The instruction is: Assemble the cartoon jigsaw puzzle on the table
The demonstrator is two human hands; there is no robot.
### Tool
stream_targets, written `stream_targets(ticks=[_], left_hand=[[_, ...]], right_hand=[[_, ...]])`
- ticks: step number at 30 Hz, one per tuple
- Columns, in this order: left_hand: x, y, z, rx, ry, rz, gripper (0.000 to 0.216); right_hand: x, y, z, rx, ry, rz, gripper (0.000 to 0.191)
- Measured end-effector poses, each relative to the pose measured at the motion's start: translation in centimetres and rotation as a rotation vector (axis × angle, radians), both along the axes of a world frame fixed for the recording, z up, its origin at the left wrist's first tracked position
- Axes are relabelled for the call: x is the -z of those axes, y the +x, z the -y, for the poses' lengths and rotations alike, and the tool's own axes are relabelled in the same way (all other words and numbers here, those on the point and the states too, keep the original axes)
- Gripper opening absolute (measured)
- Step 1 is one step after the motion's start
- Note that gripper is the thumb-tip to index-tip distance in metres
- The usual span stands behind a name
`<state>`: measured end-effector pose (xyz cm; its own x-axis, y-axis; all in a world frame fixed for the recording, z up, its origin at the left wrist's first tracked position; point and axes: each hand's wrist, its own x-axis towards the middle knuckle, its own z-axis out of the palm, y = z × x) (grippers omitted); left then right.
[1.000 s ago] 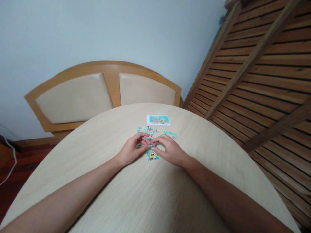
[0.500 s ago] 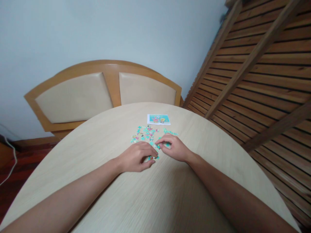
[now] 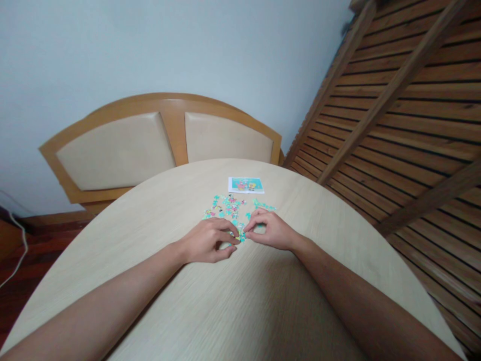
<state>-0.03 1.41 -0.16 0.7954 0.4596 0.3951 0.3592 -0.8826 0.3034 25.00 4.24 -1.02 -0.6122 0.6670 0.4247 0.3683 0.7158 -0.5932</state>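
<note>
Small teal jigsaw pieces with bits of pink, yellow and white lie on the round table. My left hand (image 3: pixel 210 239) rests on the tabletop, its curled fingers and thumb around a small cluster of jigsaw pieces (image 3: pixel 241 237), partly hidden under the fingertips. From the right, my right hand (image 3: pixel 271 230) meets this cluster, thumb and forefinger pinched on a jigsaw piece that is mostly covered. Beyond my left hand spreads a pile of loose jigsaw pieces (image 3: pixel 227 204). A short row of teal pieces (image 3: pixel 265 205) lies just past my right hand.
A picture card (image 3: pixel 246 185) with a pink and a yellow cartoon figure lies behind the pieces. The pale wooden table (image 3: pixel 169 311) has a curved edge. Behind it stands a padded wooden bench back (image 3: pixel 176 128); wooden slats (image 3: pixel 394 125) rise on the right.
My right hand has moved slightly down, its fingertips now at the cluster by my left hand. My left fingers have shifted a little left, showing more of the cluster.
</note>
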Motion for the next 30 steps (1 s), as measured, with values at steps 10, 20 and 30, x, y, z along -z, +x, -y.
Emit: stream_targets(ticks=[10,20,30], left_hand=[[-0.24,0.03,0.05,0.029,-0.003,-0.017,0.023],[-0.27,0.17,0.09,0.041,-0.019,-0.04,0.024],[-0.28,0.2,0.04,0.051,-0.039,-0.046,0.022]], right_hand=[[-0.06,-0.03,-0.02,0.017,0.019,0.03,0.005],[-0.15,-0.22,-0.13,-0.002,0.142,0.105,0.011],[-0.39,-0.31,-0.01,-0.062,0.178,0.089,0.008]])
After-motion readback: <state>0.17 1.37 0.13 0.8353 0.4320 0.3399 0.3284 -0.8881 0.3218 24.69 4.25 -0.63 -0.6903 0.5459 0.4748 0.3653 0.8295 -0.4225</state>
